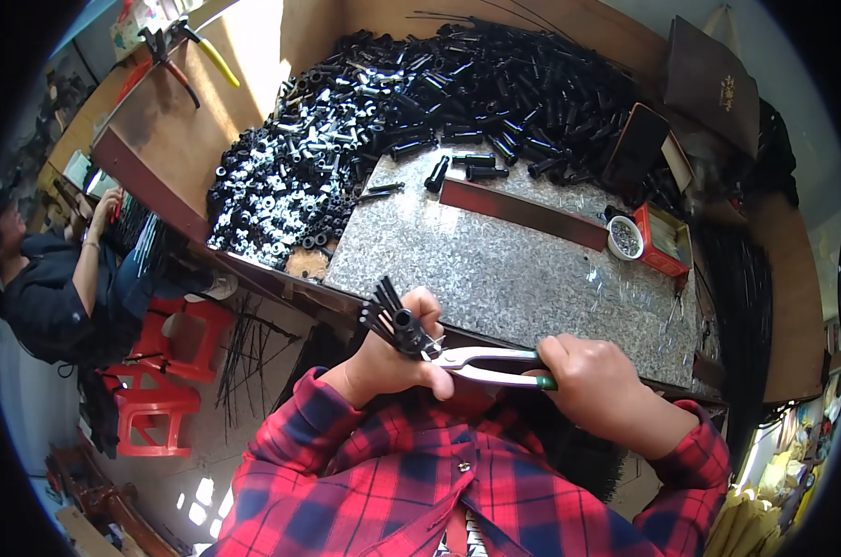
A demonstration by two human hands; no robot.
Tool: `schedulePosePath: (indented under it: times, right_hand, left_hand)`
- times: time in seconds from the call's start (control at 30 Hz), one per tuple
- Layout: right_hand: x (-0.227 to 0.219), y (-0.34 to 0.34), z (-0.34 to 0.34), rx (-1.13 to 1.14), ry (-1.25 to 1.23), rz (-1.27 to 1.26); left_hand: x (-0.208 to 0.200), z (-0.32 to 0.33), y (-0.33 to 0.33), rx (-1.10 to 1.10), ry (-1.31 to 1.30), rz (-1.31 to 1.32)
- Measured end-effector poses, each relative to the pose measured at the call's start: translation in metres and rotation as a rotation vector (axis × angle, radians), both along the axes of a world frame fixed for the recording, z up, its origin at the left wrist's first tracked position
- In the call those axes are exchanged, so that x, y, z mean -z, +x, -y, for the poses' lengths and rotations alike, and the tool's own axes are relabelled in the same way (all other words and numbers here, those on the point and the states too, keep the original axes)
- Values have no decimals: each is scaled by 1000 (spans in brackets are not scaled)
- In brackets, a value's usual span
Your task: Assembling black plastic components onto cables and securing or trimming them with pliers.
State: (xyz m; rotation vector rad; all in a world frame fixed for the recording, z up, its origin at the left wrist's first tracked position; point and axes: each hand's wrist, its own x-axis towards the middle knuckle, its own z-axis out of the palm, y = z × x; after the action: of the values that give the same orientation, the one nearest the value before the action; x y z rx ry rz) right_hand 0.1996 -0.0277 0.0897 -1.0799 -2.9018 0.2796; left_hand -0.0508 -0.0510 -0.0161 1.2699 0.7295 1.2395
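In my left hand I hold a bundle of black rods with a round black hub, resembling an umbrella frame. My fingers are closed around it, and the rod ends fan toward the upper left. My right hand grips the green handles of a pair of pliers. The jaws meet the hub end beside my left thumb; a thin bright bit, perhaps wire, shows there. Exactly what the jaws pinch is too small to tell. Both hands are in front of the near edge of a speckled stone slab.
Black tubular parts and small shiny black fittings are heaped behind the slab. On it lie a reddish metal bar, a white cup of tiny pieces and a red box. Left, a person sits near red stools.
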Motion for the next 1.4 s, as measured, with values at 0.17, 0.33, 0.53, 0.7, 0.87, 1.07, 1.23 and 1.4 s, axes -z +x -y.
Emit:
schedulePosePath:
  times: [0.17,0.33,0.53,0.7,0.87,1.07,1.23,1.4]
  right_hand:
    - [27,2,-10,-26,-249,-258]
    - [24,-29,-8,47,-338,-712]
    - [26,-64,-19,-25,-470,-980]
    - [25,-71,-17,-87,-543,-947]
    - [33,-76,-15,-132,-443,-953]
    - [30,-79,-17,-88,-496,-927]
    - [36,-81,-19,-69,-503,-928]
    - [28,-76,-19,22,-461,-955]
  left_hand:
    - [-6,3,-2,22,-71,316]
    - [-10,8,1,11,-74,368]
    - [-10,9,10,17,-16,349]
    - [-5,12,6,-18,-11,261]
    - [-8,14,6,-45,-46,256]
    - [-2,16,4,9,6,276]
    - [-10,16,11,8,5,348]
    - [-4,17,2,-100,-33,169]
